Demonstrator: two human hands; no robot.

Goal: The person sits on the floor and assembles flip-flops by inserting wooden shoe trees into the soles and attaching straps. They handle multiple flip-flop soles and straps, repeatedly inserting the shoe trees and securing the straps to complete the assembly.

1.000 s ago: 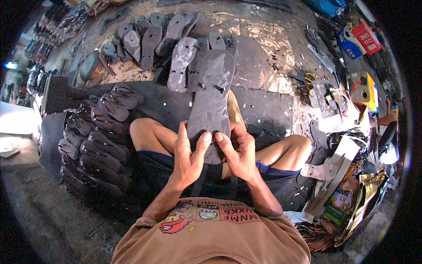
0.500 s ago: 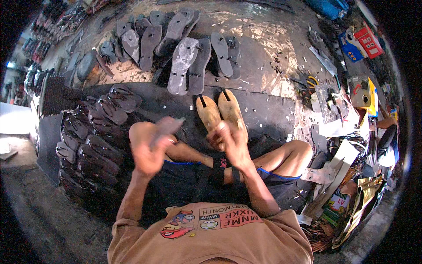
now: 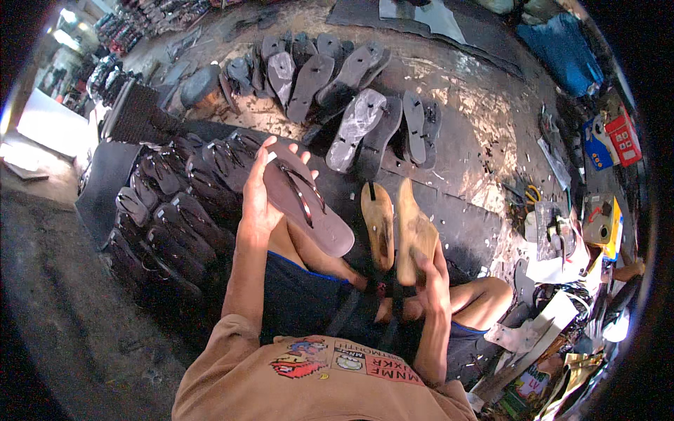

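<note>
The left hand (image 3: 258,203) is raised in front of the person, its fingers (image 3: 269,151) wrapped round the edge of a dark sandal (image 3: 307,201). The thumb lies on the near edge, the fingertips show over the far edge, so the fingers are clamped on the sandal. It is held tilted, strap side up, with its heel end reaching down and away from the fingers toward the person's knee.

The right hand (image 3: 430,275) is lower, above the lap. Its fingers are curled round the near end of a wooden foot form (image 3: 413,235), clamped on it. A second wooden foot form (image 3: 378,226) stands just beside the first, on the side toward the left hand. I cannot tell whether the right fingers touch that one as well. Both forms point away from the person, over a dark mat (image 3: 463,224) on the floor.

Beyond the left fingers, and to their outer side, finished dark sandals (image 3: 175,210) lie in overlapping rows. Further out, past both hands, loose soles (image 3: 354,119) are spread on the stained floor (image 3: 477,119). Beyond the right fingers, to their outer side, small tools and boxes (image 3: 597,217) lie in a heap.
</note>
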